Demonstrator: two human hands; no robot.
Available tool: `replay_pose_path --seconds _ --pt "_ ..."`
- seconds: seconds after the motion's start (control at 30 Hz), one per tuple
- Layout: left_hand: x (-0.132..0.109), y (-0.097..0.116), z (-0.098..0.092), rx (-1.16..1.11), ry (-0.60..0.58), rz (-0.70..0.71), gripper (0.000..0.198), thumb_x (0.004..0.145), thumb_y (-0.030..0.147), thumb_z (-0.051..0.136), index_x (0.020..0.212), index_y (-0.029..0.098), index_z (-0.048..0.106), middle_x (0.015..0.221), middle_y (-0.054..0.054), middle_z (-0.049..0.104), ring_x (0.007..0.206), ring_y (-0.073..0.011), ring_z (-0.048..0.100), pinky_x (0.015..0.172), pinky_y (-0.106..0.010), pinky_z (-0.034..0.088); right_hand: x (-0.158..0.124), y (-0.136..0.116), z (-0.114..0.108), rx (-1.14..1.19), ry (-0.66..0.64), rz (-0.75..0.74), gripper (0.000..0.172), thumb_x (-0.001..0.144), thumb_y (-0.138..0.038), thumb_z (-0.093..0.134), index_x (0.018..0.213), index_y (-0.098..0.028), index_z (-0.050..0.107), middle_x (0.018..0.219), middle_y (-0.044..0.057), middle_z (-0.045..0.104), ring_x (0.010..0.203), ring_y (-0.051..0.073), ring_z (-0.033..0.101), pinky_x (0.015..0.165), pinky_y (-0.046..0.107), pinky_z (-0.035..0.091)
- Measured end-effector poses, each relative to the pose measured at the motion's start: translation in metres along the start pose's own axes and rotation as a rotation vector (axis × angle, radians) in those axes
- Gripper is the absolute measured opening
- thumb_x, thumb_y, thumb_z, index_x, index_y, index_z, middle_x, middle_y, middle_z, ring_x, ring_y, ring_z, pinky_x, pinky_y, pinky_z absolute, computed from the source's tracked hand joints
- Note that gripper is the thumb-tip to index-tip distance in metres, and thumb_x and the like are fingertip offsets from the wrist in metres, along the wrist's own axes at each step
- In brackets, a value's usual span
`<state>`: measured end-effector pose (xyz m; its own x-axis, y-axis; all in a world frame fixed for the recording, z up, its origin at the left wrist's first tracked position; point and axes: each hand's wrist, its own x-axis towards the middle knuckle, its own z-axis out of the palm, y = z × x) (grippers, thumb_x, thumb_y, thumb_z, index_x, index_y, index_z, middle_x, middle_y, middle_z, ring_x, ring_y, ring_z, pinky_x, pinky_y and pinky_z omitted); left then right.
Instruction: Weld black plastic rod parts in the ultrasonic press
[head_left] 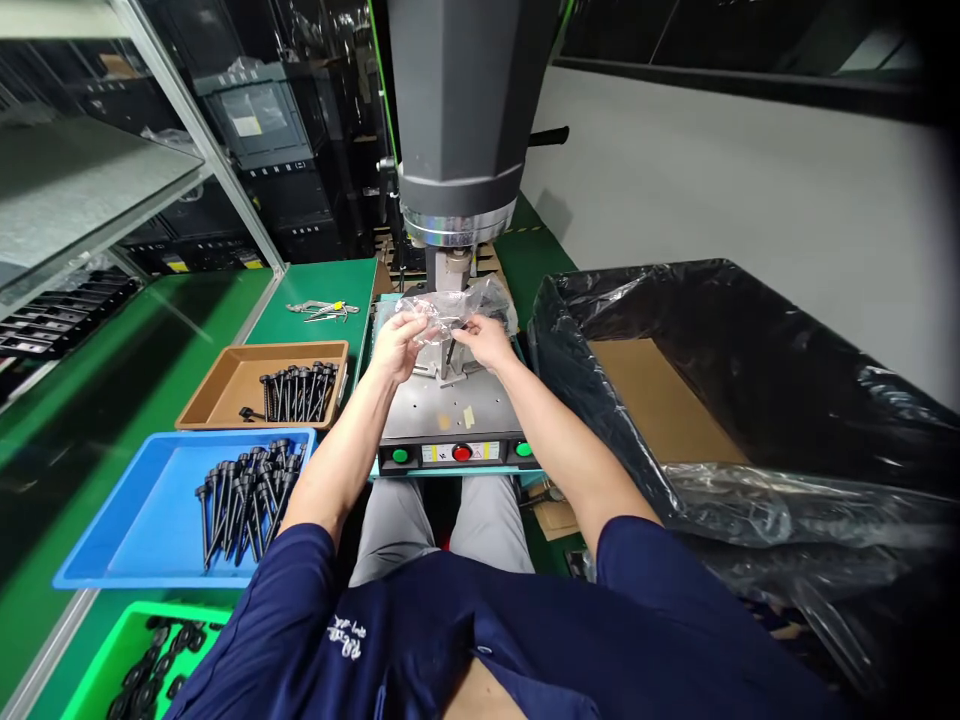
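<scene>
A crinkled clear plastic bag [439, 306] is spread between my hands, in front of the press head. My left hand [396, 348] is closed on the bag's left side. On the other side, my right hand [487, 343] has its fingers pinched together against the bag. A thin black rod [451, 351] slants down from those fingertips; its upper end is partly covered by fingers and film. Behind and below the bag stands a metal fixture [444, 372] on the machine's steel plate [420, 412].
A grey press [457, 110] rises ahead. Left are brown [217, 390] and blue [135, 520] trays of black bolt-like parts, a green bin [105, 665] and pliers [322, 308]. Right stands a box lined with black plastic [787, 370]. Buttons [462, 453] line the machine's front.
</scene>
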<state>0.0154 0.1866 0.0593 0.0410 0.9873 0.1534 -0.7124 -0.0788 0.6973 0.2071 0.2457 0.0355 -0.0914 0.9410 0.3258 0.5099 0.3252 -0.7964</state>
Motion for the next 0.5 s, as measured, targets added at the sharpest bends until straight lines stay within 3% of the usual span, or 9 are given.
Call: replay_pose_path --seconds 0.13,0.3,0.4,0.5 --pt "0.010 0.007 -0.001 0.042 0.005 -0.030 0.035 0.057 0.018 0.089 0.065 0.015 0.055 0.115 -0.006 0.071 0.111 -0.0242 0.066 0.097 -0.041 0.054 0.017 -0.004 0.005 -0.044 -0.036 0.115 0.029 0.070 -0.030 0.075 0.092 -0.012 0.070 0.080 0.003 0.066 0.077 0.020 0.060 0.080 0.035 0.049" --pt "0.013 0.014 -0.005 0.064 -0.040 -0.039 0.032 0.058 0.019 0.089 0.068 0.015 0.059 0.118 -0.007 0.070 0.111 -0.0248 0.066 0.096 -0.041 0.054 0.025 -0.004 0.004 -0.070 -0.101 0.095 0.045 0.064 -0.027 0.083 0.104 -0.012 0.070 0.102 0.010 0.072 0.094 0.025 0.064 0.092 0.040 0.048" --pt "0.012 0.014 -0.007 0.077 -0.046 -0.048 0.032 0.058 0.019 0.090 0.068 0.014 0.060 0.119 -0.008 0.069 0.107 -0.0244 0.067 0.094 -0.041 0.055 0.026 -0.002 -0.003 -0.078 -0.191 0.016 0.038 0.076 -0.031 0.076 0.110 -0.014 0.071 0.107 0.009 0.073 0.098 0.026 0.064 0.096 0.042 0.047" --pt "0.012 0.013 -0.009 0.081 -0.053 -0.060 0.032 0.056 0.020 0.090 0.068 0.014 0.062 0.120 -0.008 0.069 0.104 -0.0236 0.068 0.092 -0.040 0.055 0.029 -0.001 -0.009 -0.177 -0.232 -0.009 0.023 0.085 -0.029 0.066 0.100 -0.014 0.075 0.099 0.008 0.074 0.096 0.027 0.065 0.094 0.041 0.048"
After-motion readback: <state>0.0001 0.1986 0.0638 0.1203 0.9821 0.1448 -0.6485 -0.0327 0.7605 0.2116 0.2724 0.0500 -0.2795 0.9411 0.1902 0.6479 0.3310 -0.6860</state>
